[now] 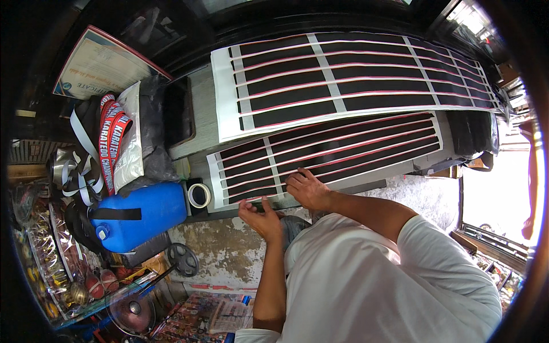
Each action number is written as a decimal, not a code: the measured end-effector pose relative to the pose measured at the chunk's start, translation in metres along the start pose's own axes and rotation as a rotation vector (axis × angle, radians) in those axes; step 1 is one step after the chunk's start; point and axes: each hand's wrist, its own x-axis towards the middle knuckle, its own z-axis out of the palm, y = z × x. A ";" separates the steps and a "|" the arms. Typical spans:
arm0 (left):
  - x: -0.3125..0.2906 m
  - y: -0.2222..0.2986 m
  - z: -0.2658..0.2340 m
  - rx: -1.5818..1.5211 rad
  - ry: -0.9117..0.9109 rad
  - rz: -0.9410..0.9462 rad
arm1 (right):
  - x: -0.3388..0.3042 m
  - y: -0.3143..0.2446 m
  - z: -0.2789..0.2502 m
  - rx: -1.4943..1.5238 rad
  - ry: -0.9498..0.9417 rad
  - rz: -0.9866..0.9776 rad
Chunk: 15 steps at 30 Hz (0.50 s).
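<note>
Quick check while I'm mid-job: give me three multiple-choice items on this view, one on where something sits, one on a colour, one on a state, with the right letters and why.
1. Where is the roll of tape?
A. On the far printed sheet
B. Between the blue canister and the near printed sheet
C. On the floor by the fan

2. What colour is the canister?
A. Blue
B. Green
C. Yellow

3. What is the right hand doing?
A. Raised clear of the bench
B. Gripping the tape roll
C. Resting palm down on the near printed sheet

Answers:
1. B: the roll stands at the sheet's left end, right of the canister.
2. A: its body is blue, with a black strap across it.
3. C: the fingers lie spread on the striped sheet, while the left hand pinches at its near edge.
</note>
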 end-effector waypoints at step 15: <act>0.054 -0.004 -0.006 0.392 -0.638 0.797 | 0.000 -0.004 0.001 0.099 0.031 0.078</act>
